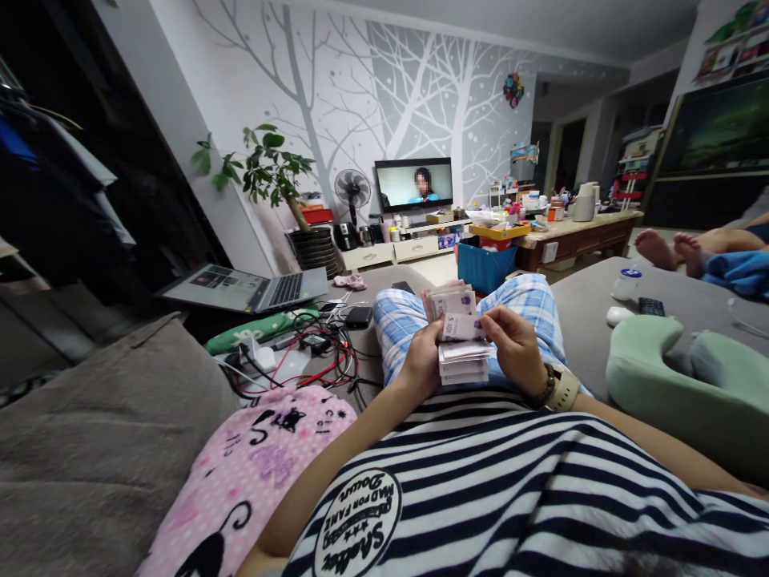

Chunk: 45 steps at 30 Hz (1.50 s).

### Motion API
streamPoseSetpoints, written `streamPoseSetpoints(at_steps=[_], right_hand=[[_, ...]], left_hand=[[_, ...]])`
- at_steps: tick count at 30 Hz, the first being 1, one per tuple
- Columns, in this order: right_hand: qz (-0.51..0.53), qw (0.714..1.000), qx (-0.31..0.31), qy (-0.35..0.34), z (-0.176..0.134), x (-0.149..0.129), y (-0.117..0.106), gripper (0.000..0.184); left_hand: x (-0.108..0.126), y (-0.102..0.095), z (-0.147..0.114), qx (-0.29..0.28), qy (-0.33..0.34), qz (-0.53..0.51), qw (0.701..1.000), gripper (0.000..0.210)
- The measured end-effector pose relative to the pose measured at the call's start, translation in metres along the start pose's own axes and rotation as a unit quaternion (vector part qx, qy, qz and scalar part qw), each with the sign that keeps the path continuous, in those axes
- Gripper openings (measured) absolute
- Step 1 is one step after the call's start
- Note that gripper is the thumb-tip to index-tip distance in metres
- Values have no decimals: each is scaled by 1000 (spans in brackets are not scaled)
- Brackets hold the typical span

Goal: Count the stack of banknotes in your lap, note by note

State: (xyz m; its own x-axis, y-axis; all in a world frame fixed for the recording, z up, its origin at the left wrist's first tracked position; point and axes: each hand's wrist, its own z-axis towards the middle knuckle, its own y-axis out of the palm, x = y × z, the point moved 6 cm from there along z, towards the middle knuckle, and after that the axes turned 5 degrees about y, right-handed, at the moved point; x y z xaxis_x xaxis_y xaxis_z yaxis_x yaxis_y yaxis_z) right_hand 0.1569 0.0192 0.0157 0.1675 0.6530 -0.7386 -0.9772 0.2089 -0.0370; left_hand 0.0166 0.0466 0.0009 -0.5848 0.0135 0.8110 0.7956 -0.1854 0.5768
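Above my lap, my left hand is closed around a thick stack of banknotes, gripping it at the left side. The upper part of the stack fans upward and its lower part folds down toward my striped shirt. My right hand, wearing a bead bracelet and a pale watch, pinches the right edge of one banknote between thumb and fingers. The printed faces show purplish marks and a figure 5. Blue checked trousers lie beneath both hands.
Left of my lap are tangled cables, a black box, an open laptop and a pink blanket. A green neck pillow, a remote and another person's feet are on the right. Ahead stands a blue bin.
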Motion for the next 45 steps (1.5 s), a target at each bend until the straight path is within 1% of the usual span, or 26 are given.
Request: streamPoseSetpoints(at_steps=[7,14,18,24,28,33,39,45], right_hand=[[-7,1000,-5,-9,1,-2,0,32],[-15,1000,-4,-13,0,-1,0,31],[-16,1000,-6,-13,0,0,0,31],[-12,1000,-8,-14,0,0,0,29],[-16,1000,-7,-15,0,-1,0,31],[-13,1000,-8,-16,1,-3,-1,35],[3,1000,-15,-15,-1,-3,0,36],[-1,999,-28,-19,-2,-3,2,41]], left_hand=[[4,2,-3,-21,16,22,999,29],[2,2,-3,-13,2,15,1000,27],[3,1,-2,-22,14,20,999,28],[4,0,-3,-19,29,36,999,26],[5,2,-3,-22,23,32,999,27],[7,3,-6,-13,21,27,999,28],[7,3,-6,-4,18,26,1000,26],[0,1,-3,-5,-18,-7,1000,32]])
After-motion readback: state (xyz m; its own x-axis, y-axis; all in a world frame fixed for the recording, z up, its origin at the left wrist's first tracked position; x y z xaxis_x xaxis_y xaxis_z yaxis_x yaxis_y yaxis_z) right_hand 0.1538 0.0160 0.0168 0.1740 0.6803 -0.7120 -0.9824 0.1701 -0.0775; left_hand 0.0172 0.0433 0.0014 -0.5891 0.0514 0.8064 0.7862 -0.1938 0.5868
